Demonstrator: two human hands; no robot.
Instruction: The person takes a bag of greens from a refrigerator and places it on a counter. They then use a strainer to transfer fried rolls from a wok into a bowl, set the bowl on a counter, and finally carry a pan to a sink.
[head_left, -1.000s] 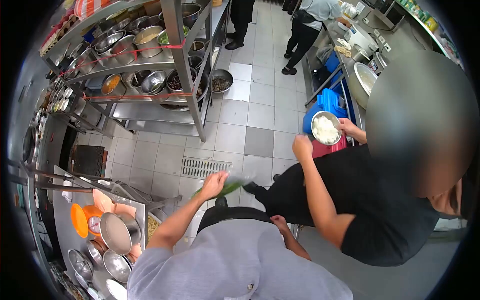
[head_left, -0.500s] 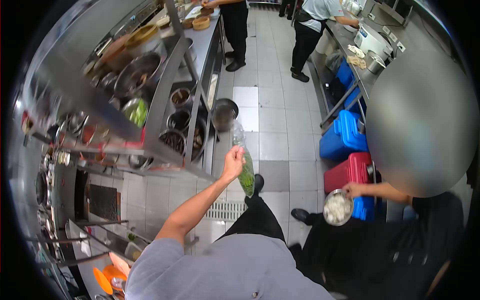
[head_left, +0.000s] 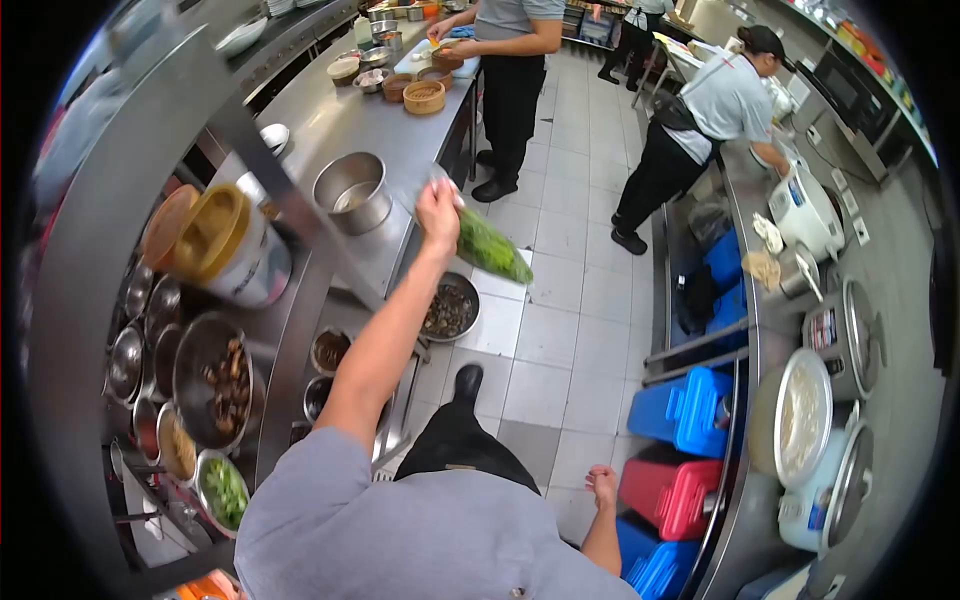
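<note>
My left hand (head_left: 438,212) is closed on the top of a clear plastic bag of green vegetables (head_left: 492,248), held up beside the steel worktable (head_left: 300,105). The bag's filled end hangs out to the right above the floor tiles. A steel pot (head_left: 353,192) stands on the worktable just left of my left hand. Below the hand, a pan with dark pieces (head_left: 450,306) is low by the table leg. My right hand (head_left: 602,484) is low at the right, near the red bin (head_left: 672,497), its fingers loosely apart with nothing in them.
Co-workers stand at the left worktable (head_left: 512,80), at the right counter (head_left: 700,120) and farther back. Blue bins (head_left: 682,410) sit under the right counter, with rice cookers (head_left: 805,215) on it. Shelving at left holds a tub (head_left: 230,245) and bowls of food (head_left: 222,490).
My left hand has moved up and left with the bag, which now tilts sideways. My right hand has come into view. The nearby person with a bowl of white food is out of view.
</note>
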